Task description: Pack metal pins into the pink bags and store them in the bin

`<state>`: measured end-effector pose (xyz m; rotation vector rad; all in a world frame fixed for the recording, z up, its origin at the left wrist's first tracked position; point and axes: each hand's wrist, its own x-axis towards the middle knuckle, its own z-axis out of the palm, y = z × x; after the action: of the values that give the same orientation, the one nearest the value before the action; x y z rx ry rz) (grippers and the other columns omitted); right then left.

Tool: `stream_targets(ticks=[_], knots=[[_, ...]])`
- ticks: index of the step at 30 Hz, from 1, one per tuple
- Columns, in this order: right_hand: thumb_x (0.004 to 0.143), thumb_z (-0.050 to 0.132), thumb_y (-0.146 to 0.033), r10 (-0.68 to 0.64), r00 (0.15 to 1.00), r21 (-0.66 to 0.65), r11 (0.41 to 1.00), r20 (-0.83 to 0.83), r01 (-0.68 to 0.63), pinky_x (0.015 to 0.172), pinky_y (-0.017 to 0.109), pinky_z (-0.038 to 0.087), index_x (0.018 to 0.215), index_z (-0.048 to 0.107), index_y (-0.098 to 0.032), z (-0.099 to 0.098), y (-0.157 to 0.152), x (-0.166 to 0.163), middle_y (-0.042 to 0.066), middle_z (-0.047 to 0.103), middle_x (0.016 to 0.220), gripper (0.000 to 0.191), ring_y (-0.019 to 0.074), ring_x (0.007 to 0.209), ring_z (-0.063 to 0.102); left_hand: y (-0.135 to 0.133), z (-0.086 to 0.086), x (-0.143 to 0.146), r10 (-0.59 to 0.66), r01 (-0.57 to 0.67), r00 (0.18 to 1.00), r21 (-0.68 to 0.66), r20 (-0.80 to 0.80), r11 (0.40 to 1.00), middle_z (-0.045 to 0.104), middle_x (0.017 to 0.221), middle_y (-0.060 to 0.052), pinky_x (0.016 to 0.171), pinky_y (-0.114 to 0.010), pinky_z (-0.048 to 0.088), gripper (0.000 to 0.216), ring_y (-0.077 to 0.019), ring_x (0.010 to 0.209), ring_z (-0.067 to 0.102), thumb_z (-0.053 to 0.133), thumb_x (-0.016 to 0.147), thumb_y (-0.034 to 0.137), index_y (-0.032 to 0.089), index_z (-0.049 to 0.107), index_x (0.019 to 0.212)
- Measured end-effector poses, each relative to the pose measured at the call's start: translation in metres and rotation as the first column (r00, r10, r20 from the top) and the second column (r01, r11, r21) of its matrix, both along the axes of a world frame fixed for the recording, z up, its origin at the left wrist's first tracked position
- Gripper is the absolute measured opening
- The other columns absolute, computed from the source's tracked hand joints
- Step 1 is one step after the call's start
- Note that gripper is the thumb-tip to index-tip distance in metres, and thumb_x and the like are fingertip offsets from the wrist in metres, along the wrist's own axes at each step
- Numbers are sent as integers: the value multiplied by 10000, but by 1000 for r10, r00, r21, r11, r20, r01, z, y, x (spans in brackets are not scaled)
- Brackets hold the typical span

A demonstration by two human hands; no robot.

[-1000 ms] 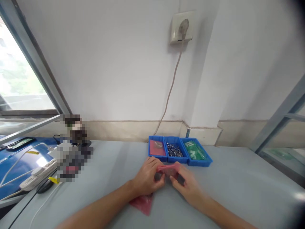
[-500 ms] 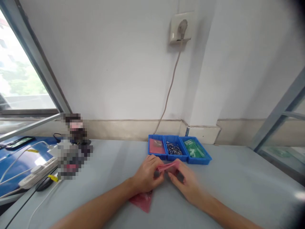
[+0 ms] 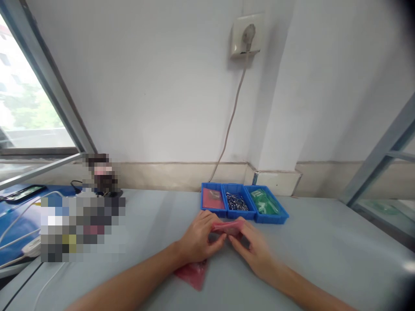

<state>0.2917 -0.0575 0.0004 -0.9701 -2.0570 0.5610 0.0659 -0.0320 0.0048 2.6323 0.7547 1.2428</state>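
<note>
My left hand [image 3: 198, 239] and my right hand [image 3: 251, 246] meet at the middle of the grey table [image 3: 324, 250], both pinching the top edge of a small pink plastic bag [image 3: 226, 227] held between them. A second pink bag [image 3: 193, 274] lies flat on the table under my left wrist. Just beyond the hands stand three joined blue bins: the left bin [image 3: 212, 199] holds pink bags, the middle bin [image 3: 237, 201] holds several small dark metal parts, the right bin [image 3: 266, 203] holds green bags.
A power cord [image 3: 231, 121] hangs from a wall socket [image 3: 245, 36] down behind the bins. At the left lie a blurred-out patch, white cables, a power strip [image 3: 30, 247] and a blue surface. A metal frame [image 3: 381, 149] stands at the right.
The fingers of both hands have shifted slightly along the pink bag's top edge and the bag has flattened; the view has barely moved.
</note>
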Motion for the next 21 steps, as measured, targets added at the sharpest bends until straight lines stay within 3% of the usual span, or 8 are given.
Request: stream_targets(ticks=[4, 9, 21], knots=[[1102, 524, -326, 9, 1000, -11, 1000, -2, -9, 905, 408, 556, 1287, 685, -271, 1, 0, -1, 84, 716, 1133, 251, 250, 1019, 656, 1, -3, 0, 24, -24, 1000, 6, 5, 1000, 658, 901, -58, 809, -384, 490, 60, -220, 865, 583, 578, 1003, 249, 203, 580, 964], [1100, 520, -404, -69, 997, -68, 995, 18, 70, 729, 358, 519, 1157, 639, -226, -1, -1, 0, 55, 671, 958, 221, 221, 834, 616, 2, -5, 0, 41, -41, 999, 36, 10, 998, 635, 890, -59, 777, -377, 489, 52, -220, 845, 563, 593, 980, 240, 196, 572, 963], [1119, 483, -415, -48, 998, -94, 995, -40, 44, 803, 379, 535, 1207, 653, -240, 3, -3, 1, 65, 702, 1021, 260, 228, 890, 635, 2, -5, 0, 37, -37, 999, 3, -16, 999, 646, 898, -55, 793, -371, 490, 27, -219, 851, 566, 577, 940, 183, 204, 572, 956]])
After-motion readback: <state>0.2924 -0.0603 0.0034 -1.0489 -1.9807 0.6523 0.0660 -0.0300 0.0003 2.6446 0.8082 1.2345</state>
